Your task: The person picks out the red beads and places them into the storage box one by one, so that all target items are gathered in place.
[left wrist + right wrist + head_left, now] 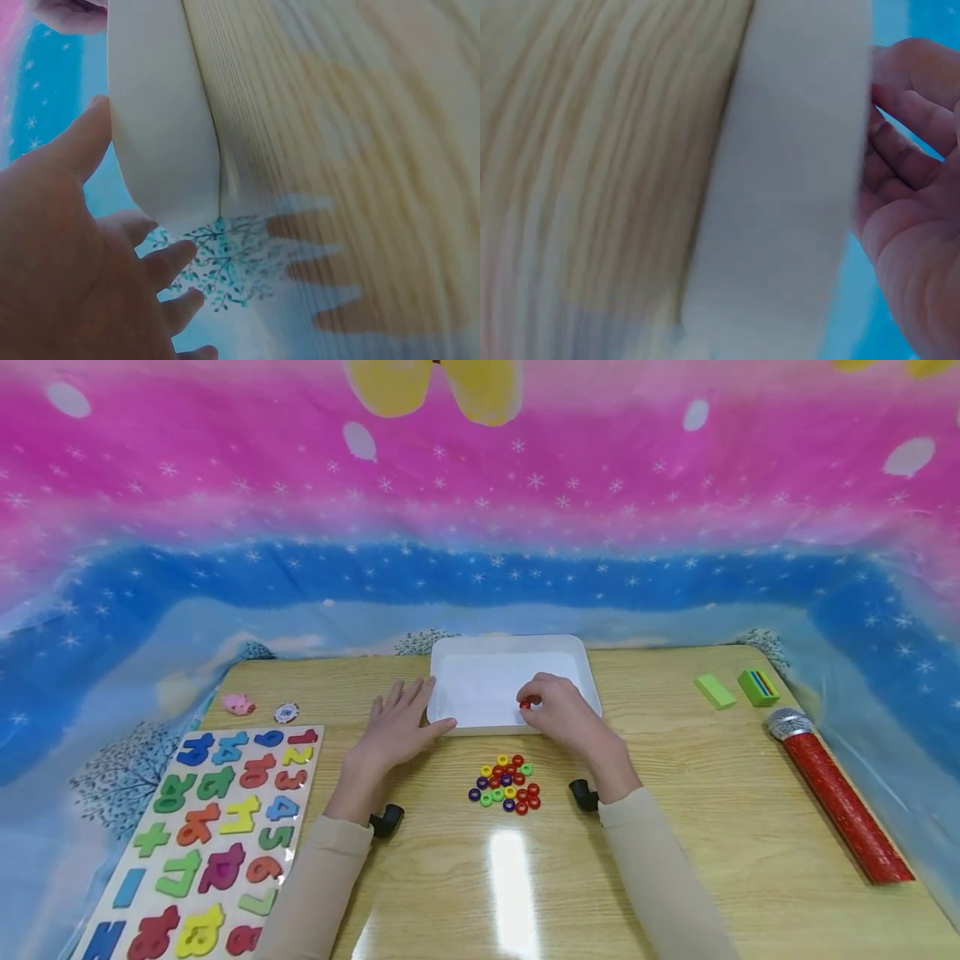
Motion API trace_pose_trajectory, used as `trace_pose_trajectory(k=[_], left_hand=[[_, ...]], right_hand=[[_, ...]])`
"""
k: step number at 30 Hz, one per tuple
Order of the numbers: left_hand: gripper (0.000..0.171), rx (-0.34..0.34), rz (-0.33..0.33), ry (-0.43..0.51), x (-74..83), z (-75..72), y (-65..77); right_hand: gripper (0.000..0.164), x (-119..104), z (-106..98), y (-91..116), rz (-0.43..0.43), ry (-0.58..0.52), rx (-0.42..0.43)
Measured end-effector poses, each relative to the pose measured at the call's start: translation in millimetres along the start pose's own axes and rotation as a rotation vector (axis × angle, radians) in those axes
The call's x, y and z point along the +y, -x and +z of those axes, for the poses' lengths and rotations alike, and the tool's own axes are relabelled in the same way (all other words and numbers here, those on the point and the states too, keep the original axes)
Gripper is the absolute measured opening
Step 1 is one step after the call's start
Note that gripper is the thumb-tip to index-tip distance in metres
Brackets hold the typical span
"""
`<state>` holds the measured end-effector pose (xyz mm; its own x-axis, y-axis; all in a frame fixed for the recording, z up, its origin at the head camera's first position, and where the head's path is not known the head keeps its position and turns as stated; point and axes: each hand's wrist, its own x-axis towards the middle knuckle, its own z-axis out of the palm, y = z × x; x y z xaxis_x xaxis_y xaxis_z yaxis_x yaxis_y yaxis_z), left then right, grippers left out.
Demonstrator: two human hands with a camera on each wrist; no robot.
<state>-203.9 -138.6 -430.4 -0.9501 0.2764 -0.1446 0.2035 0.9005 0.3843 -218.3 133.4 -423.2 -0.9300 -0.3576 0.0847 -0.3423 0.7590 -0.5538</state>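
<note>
Beige sleeves (pixel 671 877) reach in from the near edge over the wood-grain surface (pixel 435 893), each with a black fitting (pixel 387 821) at the wrist. Of the two hands, the left hand (pixel 401 724) lies with its fingers spread at the left near corner of a shallow white tray (pixel 480 681), its thumb against the rim. Bent over the near side, the right hand (pixel 561 712) pinches a red ring bead (pixel 527 703) between thumb and fingertips above the tray; whether the bead touches the tray floor cannot be told. Just nearer lies a loose cluster of ring beads (pixel 510 792), red, yellow, green and dark purple. Leftward sit a number puzzle board (pixel 252 846), a pink pig figure (pixel 238 704) and a poker chip (pixel 286 713); rightward, a light green block (pixel 715 691), a green box (pixel 758 688) with coloured strips, and a red microphone (pixel 840 806).
</note>
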Motion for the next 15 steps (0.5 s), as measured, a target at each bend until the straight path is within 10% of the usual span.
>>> trace_pose_trajectory(k=[15], left_hand=[[0.085,-0.006,-0.018,0.023,1.6,0.4,1.1]], right_hand=[[0.017,12,13,-29,0.075,-0.008,-0.118]])
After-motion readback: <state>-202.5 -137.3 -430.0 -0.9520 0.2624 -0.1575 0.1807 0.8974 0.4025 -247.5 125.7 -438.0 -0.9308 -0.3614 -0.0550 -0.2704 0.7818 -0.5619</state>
